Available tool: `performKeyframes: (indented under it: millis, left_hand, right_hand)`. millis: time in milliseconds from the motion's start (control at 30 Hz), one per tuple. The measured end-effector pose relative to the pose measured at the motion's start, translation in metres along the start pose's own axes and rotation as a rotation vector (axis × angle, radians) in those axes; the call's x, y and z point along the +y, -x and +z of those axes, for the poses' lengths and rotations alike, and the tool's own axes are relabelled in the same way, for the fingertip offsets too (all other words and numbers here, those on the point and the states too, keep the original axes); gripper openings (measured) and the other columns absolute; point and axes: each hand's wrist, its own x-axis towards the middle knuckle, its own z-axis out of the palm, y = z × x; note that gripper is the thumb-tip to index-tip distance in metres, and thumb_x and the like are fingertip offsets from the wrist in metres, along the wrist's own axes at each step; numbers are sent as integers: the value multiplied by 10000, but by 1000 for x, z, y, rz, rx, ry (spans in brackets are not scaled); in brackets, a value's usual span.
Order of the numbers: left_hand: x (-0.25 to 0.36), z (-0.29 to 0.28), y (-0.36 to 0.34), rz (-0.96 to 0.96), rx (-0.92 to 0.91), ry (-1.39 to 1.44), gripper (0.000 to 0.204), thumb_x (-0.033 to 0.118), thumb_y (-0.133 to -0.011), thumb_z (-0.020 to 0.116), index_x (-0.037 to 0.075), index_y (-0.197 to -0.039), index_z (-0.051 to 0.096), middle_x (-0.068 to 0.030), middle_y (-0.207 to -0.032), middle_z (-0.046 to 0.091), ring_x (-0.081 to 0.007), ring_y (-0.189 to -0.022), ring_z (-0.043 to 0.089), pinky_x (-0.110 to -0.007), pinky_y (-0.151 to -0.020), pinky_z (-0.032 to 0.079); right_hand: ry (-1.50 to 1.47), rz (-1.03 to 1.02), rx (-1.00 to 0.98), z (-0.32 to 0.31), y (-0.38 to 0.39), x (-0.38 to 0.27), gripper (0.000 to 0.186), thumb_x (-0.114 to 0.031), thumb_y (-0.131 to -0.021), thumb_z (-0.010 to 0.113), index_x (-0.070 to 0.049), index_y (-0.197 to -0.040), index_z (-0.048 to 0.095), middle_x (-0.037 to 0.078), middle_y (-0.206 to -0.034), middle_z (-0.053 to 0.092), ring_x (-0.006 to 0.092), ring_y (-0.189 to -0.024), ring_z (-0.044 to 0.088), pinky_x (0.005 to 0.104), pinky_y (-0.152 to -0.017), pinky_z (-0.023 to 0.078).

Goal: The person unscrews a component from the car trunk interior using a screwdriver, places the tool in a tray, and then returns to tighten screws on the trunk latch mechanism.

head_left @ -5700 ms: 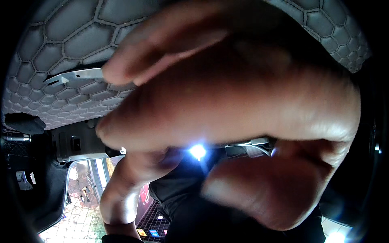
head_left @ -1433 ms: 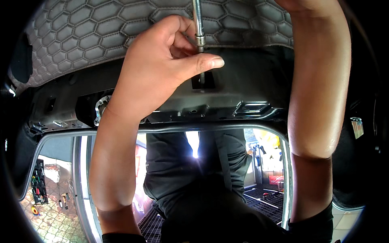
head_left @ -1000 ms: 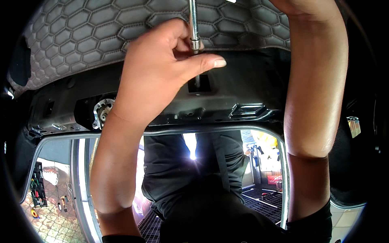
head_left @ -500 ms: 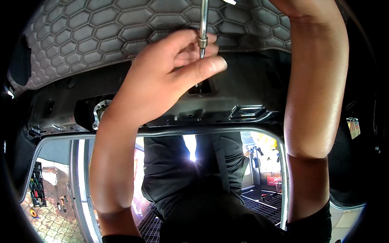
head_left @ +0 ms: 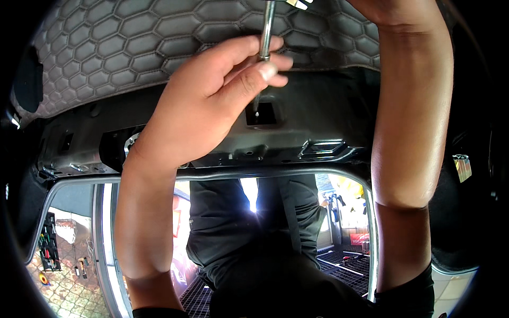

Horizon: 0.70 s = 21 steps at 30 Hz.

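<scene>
My left hand (head_left: 207,95) reaches up in the middle. Its thumb and fingers close round the lower part of a slim, shiny metal driver shaft (head_left: 268,32). The shaft comes down from the top edge, and its upper end is out of view. Below my thumb, its thin tip points toward a square hole (head_left: 261,114) in the black metal panel (head_left: 313,116). At the upper right, only the wrist end of my right hand (head_left: 395,10) shows; its fingers lie beyond the top edge. A bright piece (head_left: 300,3) peeks in beside the shaft top.
Grey quilted mat (head_left: 127,47) covers the surface behind the panel. A larger opening with a toothed metal part (head_left: 131,142) is left of my wrist. Beneath the panel runs a rubber-sealed rim (head_left: 249,173). My legs and a grated floor (head_left: 344,265) show below it.
My left thumb has drawn in to the shaft, and the hand has shifted slightly left. The shaft has moved slightly, and more of the square hole shows.
</scene>
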Motion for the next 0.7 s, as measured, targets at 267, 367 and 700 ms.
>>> performKeyframes:
  millis: [267,367,700]
  left_hand:
    - [8,0,-1,-83,68,-230,289,80,-972,720,-36,-1226,647,-111,-1095,744,-154,-1013,709,-282,-919,544]
    - [4,2,1,-24,32,12,270,86,-1014,658,-41,-1250,635,-129,-1160,733,-187,-1045,707,-292,-950,541]
    - [6,4,-2,10,102,33,178,74,-977,714,-36,-1109,666,-76,-1015,750,-130,-952,711,-272,-868,555]
  right_hand:
    - [-36,87,-139,-17,-7,-9,278,-196,-1016,572,31,-1119,697,102,-1041,723,149,-865,674,251,-783,535]
    - [-27,20,14,-1,-3,-3,265,-153,-1008,562,42,-1127,695,106,-1016,719,159,-898,677,267,-843,547]
    - [-297,-90,-300,-33,-18,27,285,-211,-1009,634,50,-1104,698,113,-1023,715,173,-994,685,293,-865,565]
